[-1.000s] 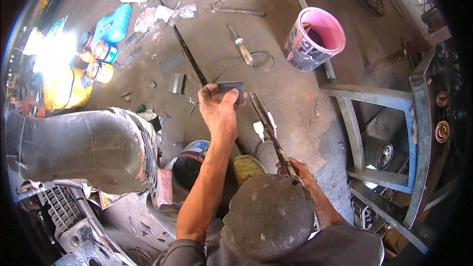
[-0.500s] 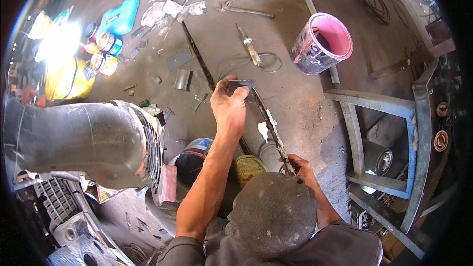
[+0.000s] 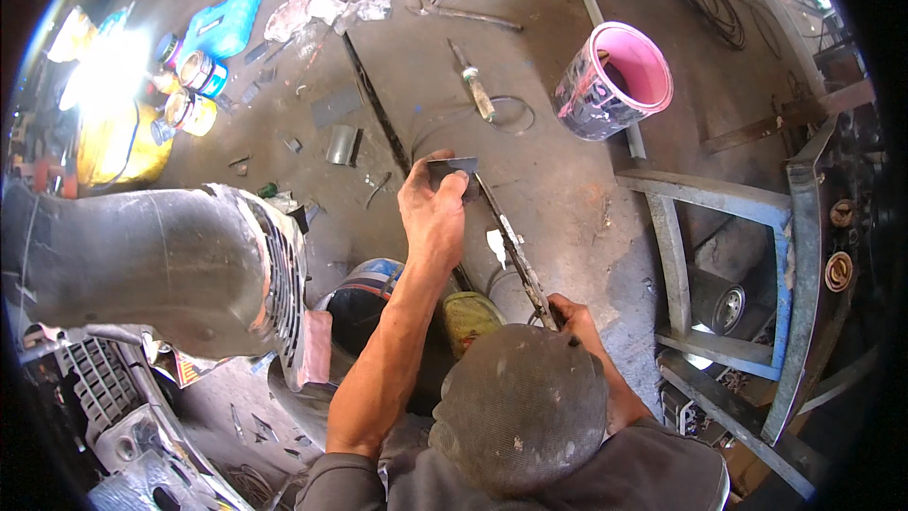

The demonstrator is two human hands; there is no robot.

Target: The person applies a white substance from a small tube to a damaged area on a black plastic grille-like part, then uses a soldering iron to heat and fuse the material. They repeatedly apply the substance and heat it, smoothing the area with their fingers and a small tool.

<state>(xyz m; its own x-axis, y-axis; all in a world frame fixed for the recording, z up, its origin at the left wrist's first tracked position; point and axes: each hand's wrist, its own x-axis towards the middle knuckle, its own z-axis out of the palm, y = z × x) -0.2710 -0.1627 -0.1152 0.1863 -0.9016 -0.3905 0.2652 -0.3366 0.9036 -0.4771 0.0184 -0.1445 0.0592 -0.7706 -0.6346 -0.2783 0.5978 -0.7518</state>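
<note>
My left hand (image 3: 431,216) reaches forward and pinches a small dark flat plate (image 3: 453,167), thumb on top. Lower and to the right, my right hand (image 3: 578,321) is closed on the near end of a long narrow bar (image 3: 517,251), dark with pale flaking patches. The bar slants up and left, its far tip meeting or nearly meeting the plate's right side. I cannot make out what kind of tool it is. A grey cap (image 3: 518,407) covers the lower middle and hides part of the right wrist.
A pink-lined bucket (image 3: 643,66), a corded iron-like tool (image 3: 471,82) and long-handled tongs (image 3: 463,11) are on the floor. At left lies a large dark curved panel (image 3: 142,260); a blue-grey metal frame (image 3: 709,191) stands right. Cans (image 3: 201,74) and sheet scraps (image 3: 342,146) lie farther left.
The whole view has shifted slightly left. Both hands keep their holds, and the plate and bar stay almost as they were relative to each other.
</note>
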